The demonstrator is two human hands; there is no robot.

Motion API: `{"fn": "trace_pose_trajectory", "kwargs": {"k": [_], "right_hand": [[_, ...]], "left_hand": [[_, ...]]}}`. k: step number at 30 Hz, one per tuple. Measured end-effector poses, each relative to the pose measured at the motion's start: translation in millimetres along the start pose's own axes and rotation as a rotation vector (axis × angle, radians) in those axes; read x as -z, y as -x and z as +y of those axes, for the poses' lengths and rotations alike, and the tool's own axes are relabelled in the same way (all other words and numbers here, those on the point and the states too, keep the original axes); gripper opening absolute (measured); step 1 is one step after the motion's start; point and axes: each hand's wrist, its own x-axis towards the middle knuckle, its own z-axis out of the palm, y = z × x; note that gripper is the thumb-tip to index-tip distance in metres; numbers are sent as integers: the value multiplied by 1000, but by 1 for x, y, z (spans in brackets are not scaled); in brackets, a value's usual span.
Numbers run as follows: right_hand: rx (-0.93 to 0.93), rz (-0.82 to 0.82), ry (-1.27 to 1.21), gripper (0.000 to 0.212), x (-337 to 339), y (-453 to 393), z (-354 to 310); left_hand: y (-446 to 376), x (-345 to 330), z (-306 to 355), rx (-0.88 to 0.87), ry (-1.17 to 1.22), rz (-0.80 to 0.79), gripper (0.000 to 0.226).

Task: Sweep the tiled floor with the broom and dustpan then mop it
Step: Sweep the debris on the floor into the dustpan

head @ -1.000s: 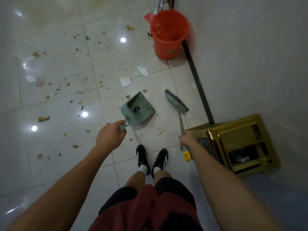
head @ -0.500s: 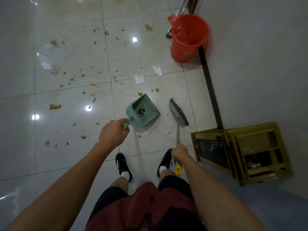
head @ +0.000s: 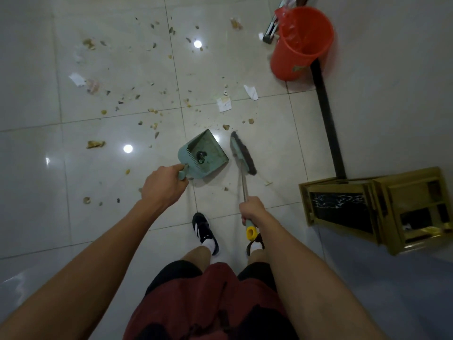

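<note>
My left hand [head: 163,185] grips the handle of a green dustpan [head: 204,155], which hangs just above the glossy tiled floor [head: 117,217] with a small dark scrap inside. My right hand [head: 252,210] grips the thin metal handle of a green broom [head: 242,153], whose dark bristles sit just right of the pan's open edge. The broom's yellow handle end sticks out below my fist. Scattered scraps and paper bits [head: 224,104] lie over the tiles ahead and to the left.
An orange bucket [head: 300,42] stands against the wall [head: 392,94] at the upper right, with a mop head beside it. A gold metal bin [head: 382,207] lies at the right near the wall. My feet in black shoes [head: 205,230] stand below the pan.
I have stepped forward and left. The broom head has swung in from the right until it sits close beside the dustpan. Both hands keep their grips.
</note>
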Motion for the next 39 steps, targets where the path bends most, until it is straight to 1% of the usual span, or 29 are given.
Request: {"fn": "trace_pose_trajectory", "kwargs": {"k": [2,6,9,11,15,19,23,27,30,33,37,39], "right_hand": [[13,-9,-57,29,-5,5,-5],[14,30,-160,25,-3,17,0],[45,64,-228,19,2,27,17],[57,97,-257,22,6,31,36],[73,163,-231,29,22,42,80],[17,216,-179,32,45,41,125],[-25,227,-101,40,58,31,164],[-83,211,-100,43,60,23,188],[-134,153,-142,41,54,21,188],[-169,92,-180,40,40,26,173],[-97,-30,-174,37,7,42,124],[-88,-53,-218,29,-16,50,95]], "left_hand": [[0,7,-7,8,-17,-1,28],[7,13,-13,19,-55,-21,22],[15,14,-10,11,-88,-17,20],[21,12,-4,1,-92,-13,18],[37,0,14,-24,-71,1,23],[58,-17,38,-52,-66,8,23],[75,-33,56,-80,-104,-12,23],[86,-41,60,-89,-134,-18,26],[90,-40,54,-87,-114,-34,24],[89,-35,41,-82,-99,-25,21],[81,-21,13,-54,-88,-31,18],[75,-10,-7,-51,-90,-42,20]]}}
